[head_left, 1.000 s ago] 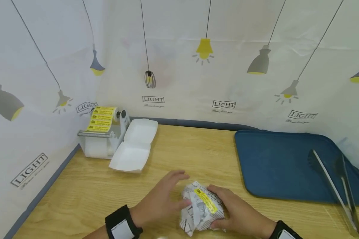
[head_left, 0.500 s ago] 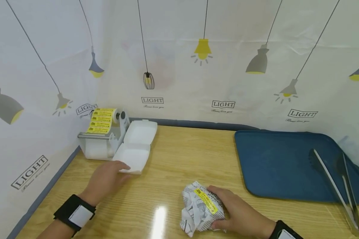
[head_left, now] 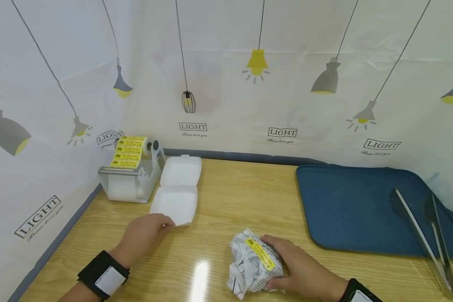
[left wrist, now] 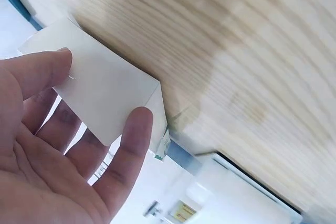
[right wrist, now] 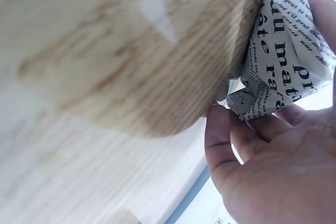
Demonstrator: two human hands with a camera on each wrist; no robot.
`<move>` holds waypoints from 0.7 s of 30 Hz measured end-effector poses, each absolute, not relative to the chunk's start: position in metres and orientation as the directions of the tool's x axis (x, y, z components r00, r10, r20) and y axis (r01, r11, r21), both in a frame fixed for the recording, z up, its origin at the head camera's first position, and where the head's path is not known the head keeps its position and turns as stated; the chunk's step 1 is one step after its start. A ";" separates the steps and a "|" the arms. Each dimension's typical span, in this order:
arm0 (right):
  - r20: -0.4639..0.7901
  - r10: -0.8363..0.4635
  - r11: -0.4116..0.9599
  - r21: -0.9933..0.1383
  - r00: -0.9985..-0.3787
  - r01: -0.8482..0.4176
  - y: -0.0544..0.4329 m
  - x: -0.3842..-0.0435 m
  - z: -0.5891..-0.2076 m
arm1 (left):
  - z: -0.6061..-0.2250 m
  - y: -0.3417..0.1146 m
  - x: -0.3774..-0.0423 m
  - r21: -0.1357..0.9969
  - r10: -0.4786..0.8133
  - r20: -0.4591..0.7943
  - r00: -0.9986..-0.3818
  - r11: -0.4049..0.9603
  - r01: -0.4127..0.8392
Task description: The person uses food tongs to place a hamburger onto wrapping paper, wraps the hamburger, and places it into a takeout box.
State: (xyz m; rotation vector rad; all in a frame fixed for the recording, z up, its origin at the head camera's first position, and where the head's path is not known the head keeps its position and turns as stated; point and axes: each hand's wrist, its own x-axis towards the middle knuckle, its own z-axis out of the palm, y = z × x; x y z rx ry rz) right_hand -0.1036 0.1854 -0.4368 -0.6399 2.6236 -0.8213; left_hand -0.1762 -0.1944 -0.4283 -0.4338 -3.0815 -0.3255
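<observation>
In the head view my left hand (head_left: 145,235) holds the near edge of a white takeout box (head_left: 176,203), which lies open on the table with its lid folded back. The left wrist view has the thumb on the outer wall of the box (left wrist: 105,82) and the other fingers along its far edge. Lower down in the middle, my right hand (head_left: 302,266) grips the right side of a parcel in newsprint wrapping paper (head_left: 254,272), a yellow label (head_left: 260,253) on its top. In the right wrist view, thumb and fingers curl about the printed paper (right wrist: 286,51).
A label dispenser (head_left: 147,184) with a roll of yellow labels (head_left: 127,152) stands left of the box. On the right, metal tongs (head_left: 419,230) lie across a blue tray (head_left: 347,205) and reach past its front edge. A printed curtain (head_left: 226,84) hangs behind the wooden table (head_left: 241,188).
My left hand has left the parcel and taken hold of the takeout box, which has shifted slightly right and toward me, away from the dispenser. My right hand stays on the parcel.
</observation>
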 end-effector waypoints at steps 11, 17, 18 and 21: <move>-0.156 -0.518 0.711 -0.625 -0.841 -0.322 0.187 -0.101 -0.436 | -0.427 -0.149 -0.150 0.197 0.443 0.109 -0.890 0.868 0.456; -0.168 -0.512 0.711 -0.633 -0.843 -0.306 0.188 -0.099 -0.434 | -0.421 -0.134 -0.128 0.203 0.519 0.073 -0.852 0.828 0.522; -0.170 -0.510 0.712 -0.633 -0.843 -0.303 0.189 -0.098 -0.433 | -0.421 -0.133 -0.124 0.200 0.523 0.070 -0.849 0.827 0.526; -0.178 -0.506 0.714 -0.636 -0.844 -0.294 0.190 -0.098 -0.432 | -0.421 -0.130 -0.113 0.208 0.535 0.047 -0.844 0.821 0.532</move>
